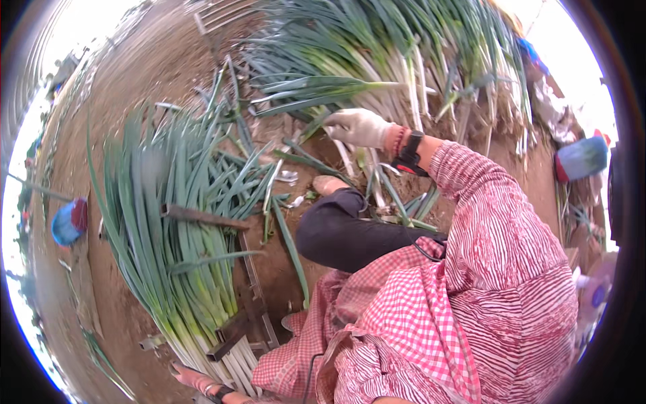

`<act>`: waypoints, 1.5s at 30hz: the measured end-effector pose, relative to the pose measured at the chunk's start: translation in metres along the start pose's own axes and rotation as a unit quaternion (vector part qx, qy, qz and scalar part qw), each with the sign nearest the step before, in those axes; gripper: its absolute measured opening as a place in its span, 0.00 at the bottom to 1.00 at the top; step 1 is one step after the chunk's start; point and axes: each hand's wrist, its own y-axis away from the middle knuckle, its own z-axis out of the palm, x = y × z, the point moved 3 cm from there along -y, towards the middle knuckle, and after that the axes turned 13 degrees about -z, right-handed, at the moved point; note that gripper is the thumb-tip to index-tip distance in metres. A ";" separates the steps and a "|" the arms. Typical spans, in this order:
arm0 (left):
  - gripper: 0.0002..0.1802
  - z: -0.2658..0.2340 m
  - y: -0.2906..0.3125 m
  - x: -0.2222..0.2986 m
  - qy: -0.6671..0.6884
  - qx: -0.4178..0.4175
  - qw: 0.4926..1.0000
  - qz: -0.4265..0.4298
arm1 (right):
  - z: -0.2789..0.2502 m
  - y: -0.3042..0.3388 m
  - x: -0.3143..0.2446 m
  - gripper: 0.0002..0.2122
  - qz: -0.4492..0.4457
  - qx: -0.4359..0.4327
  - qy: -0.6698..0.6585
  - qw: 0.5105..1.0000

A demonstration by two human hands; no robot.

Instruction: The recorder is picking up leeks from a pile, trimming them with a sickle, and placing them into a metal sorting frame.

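My right hand (358, 128), in a pale work glove, hovers beside the large leek pile (404, 54). Its fingers are loosely bent and apart, and nothing shows in its grip. Just past it, a single leek (336, 87) lies crosswise over the others. Low in the view, my left hand (192, 378) is next to the white stems of a thick leek bundle (188, 269). Its visible fingers stretch out; part of the hand is hard to make out. The bundle rests in a metal frame (232, 337) with upright bars, its green leaves spreading away.
My bent knee (336, 232) in dark trousers lies between the bundle and the pile. Loose leaves (289, 249) litter the soil (121, 74). A metal rack (222, 17) stands at the far edge. Blue-and-red objects stand at the left (69, 222) and right (582, 159).
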 end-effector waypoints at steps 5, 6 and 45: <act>0.25 0.062 0.138 0.202 0.235 -0.272 0.933 -0.028 | -0.035 0.178 0.191 0.21 0.323 0.155 -0.061 0.931; 0.25 0.071 0.186 0.261 0.236 -0.322 0.917 -0.015 | -0.044 0.193 0.211 0.21 0.356 0.178 -0.069 0.915; 0.21 0.398 0.733 0.469 -0.033 -0.809 0.525 -0.260 | -0.179 0.151 0.458 0.27 0.555 -0.043 0.126 0.821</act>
